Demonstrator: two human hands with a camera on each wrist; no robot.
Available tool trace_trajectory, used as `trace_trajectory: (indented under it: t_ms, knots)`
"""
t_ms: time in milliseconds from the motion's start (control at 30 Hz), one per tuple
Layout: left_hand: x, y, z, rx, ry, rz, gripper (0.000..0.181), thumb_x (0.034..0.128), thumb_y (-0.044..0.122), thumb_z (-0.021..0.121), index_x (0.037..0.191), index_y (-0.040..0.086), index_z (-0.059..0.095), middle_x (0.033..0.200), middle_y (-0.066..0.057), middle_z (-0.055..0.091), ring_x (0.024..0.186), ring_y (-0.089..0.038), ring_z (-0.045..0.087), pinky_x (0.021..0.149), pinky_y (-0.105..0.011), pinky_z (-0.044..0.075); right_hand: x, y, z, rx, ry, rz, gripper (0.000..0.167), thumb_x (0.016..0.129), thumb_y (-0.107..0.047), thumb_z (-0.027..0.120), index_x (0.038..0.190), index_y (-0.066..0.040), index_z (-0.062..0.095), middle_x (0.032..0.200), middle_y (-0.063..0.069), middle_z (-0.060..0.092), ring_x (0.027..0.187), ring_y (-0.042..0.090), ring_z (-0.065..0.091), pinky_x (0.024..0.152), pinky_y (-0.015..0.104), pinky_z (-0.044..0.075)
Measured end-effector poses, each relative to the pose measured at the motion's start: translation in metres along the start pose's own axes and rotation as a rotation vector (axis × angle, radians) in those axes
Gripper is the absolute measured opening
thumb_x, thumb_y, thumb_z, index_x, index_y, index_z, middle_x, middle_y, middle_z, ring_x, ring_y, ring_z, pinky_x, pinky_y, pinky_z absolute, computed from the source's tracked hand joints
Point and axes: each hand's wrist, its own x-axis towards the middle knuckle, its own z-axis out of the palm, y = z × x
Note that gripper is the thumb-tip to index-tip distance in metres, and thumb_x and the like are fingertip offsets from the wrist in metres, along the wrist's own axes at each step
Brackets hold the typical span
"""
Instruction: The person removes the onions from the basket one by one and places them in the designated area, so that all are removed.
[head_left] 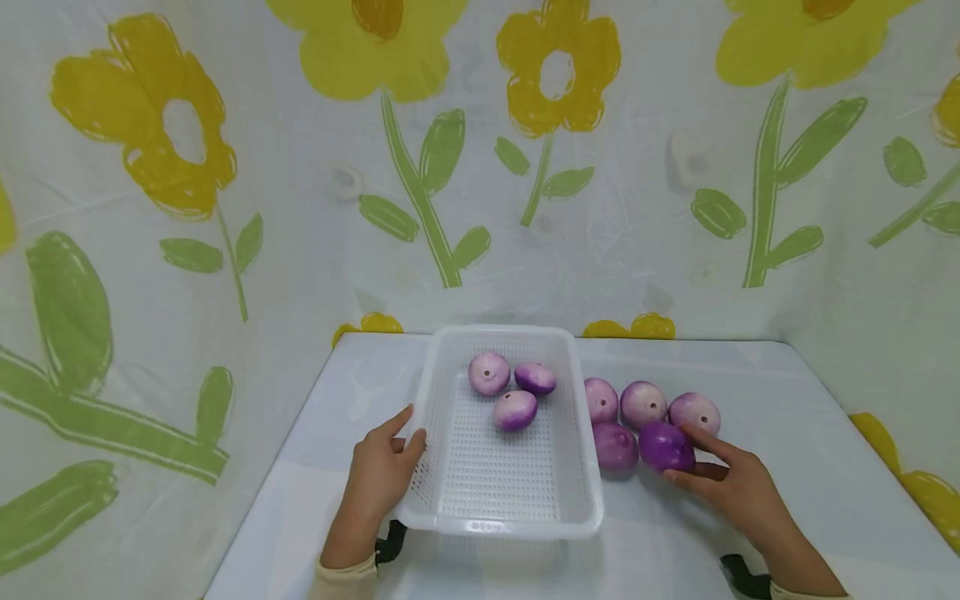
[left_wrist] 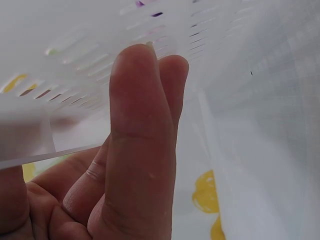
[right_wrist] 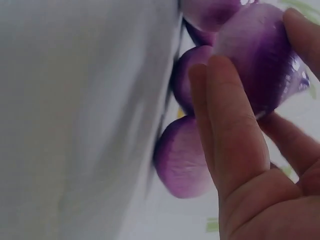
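A white perforated basket (head_left: 498, 527) stands on the table with three purple-white onions inside, one of them an onion (head_left: 514, 411) nearest the middle. At its left wall is the left hand (head_left: 378, 471), thumb and fingers around the rim; the left wrist view shows the fingers (left_wrist: 142, 135) against the slotted wall. To the basket's right, the right hand (head_left: 738, 492) grips a dark purple onion (head_left: 667, 447) between thumb and fingers. In the right wrist view that onion (right_wrist: 257, 57) lies within the fingers of the hand (right_wrist: 250, 165).
Right of the basket, several other onions sit close together in two rows, among them one at the back right (head_left: 694, 413) and one at the front left (head_left: 616, 447). A flower-printed sheet (head_left: 622, 192) hangs behind the white table (head_left: 780, 400).
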Motion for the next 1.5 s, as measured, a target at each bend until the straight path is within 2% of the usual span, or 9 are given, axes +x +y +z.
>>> trace_trajectory:
  t_ms: [133,233,467,667,767,1000,1167,1500]
  knots:
    - [0.001,0.0,0.002,-0.003,0.0,-0.001,0.058,0.1023,0.025,0.071,0.155,0.008,0.053,0.107,-0.02,0.076,0.078,-0.022,0.075,0.058,-0.038,0.062,0.001,0.007,0.002,-0.018,-0.007,-0.005,0.095,0.084,-0.044,0.09,0.163,-0.018,0.045,0.158,0.018,0.05,0.116,0.031,0.072,0.08,0.02,0.056]
    - [0.0,0.0,0.002,-0.005,-0.007,-0.005,0.058,0.1025,0.025,0.07,0.156,0.007,0.053,0.107,-0.02,0.076,0.077,-0.021,0.075,0.058,-0.038,0.062,0.002,0.01,0.003,-0.044,0.004,0.008,0.095,0.085,-0.047,0.089,0.163,-0.016,0.044,0.157,0.023,0.049,0.118,0.035,0.07,0.08,0.021,0.057]
    - [0.0,0.0,-0.001,0.006,0.003,-0.008,0.057,0.1023,0.026,0.07,0.155,0.009,0.055,0.106,-0.019,0.077,0.078,-0.021,0.075,0.059,-0.037,0.061,0.003,0.01,0.006,-0.138,0.02,0.023,0.1,0.085,-0.055,0.086,0.163,-0.009,0.042,0.153,0.031,0.049,0.118,0.041,0.069,0.08,0.032,0.062]
    - [0.0,0.001,-0.002,0.004,-0.004,-0.015,0.058,0.1027,0.025,0.069,0.155,0.008,0.053,0.108,-0.02,0.076,0.078,-0.021,0.075,0.059,-0.038,0.062,0.003,0.007,0.01,-0.145,0.028,0.028,0.1,0.085,-0.055,0.086,0.162,-0.008,0.043,0.154,0.033,0.047,0.118,0.042,0.069,0.081,0.037,0.062]
    - [0.0,0.001,-0.002,0.001,-0.003,-0.02,0.058,0.1028,0.024,0.069,0.156,0.007,0.053,0.108,-0.02,0.076,0.079,-0.022,0.075,0.059,-0.038,0.062,0.004,0.007,0.011,-0.159,0.037,0.002,0.098,0.085,-0.052,0.087,0.161,-0.007,0.044,0.152,0.034,0.049,0.116,0.043,0.07,0.081,0.038,0.062]
    - [-0.001,0.0,0.001,-0.009,-0.006,-0.022,0.058,0.1028,0.025,0.07,0.156,0.007,0.053,0.106,-0.02,0.076,0.077,-0.021,0.075,0.057,-0.037,0.062,0.004,0.007,0.011,-0.234,0.045,-0.053,0.097,0.085,-0.051,0.087,0.159,-0.004,0.046,0.148,0.031,0.055,0.114,0.045,0.069,0.084,0.047,0.061]
    - [0.0,0.0,0.0,-0.009,-0.002,-0.014,0.058,0.1025,0.024,0.07,0.155,0.006,0.053,0.105,-0.02,0.076,0.076,-0.022,0.075,0.057,-0.038,0.062,0.005,0.009,0.013,-0.233,0.032,-0.064,0.094,0.085,-0.05,0.087,0.157,-0.003,0.048,0.15,0.028,0.055,0.116,0.046,0.068,0.088,0.053,0.059]
    - [0.0,0.0,0.001,-0.016,-0.004,-0.031,0.058,0.1026,0.025,0.071,0.156,0.009,0.053,0.103,-0.017,0.076,0.076,-0.02,0.074,0.057,-0.037,0.061,0.007,0.008,0.016,-0.254,0.004,-0.026,0.097,0.086,-0.056,0.084,0.157,-0.004,0.047,0.151,0.027,0.054,0.121,0.048,0.064,0.09,0.056,0.058]
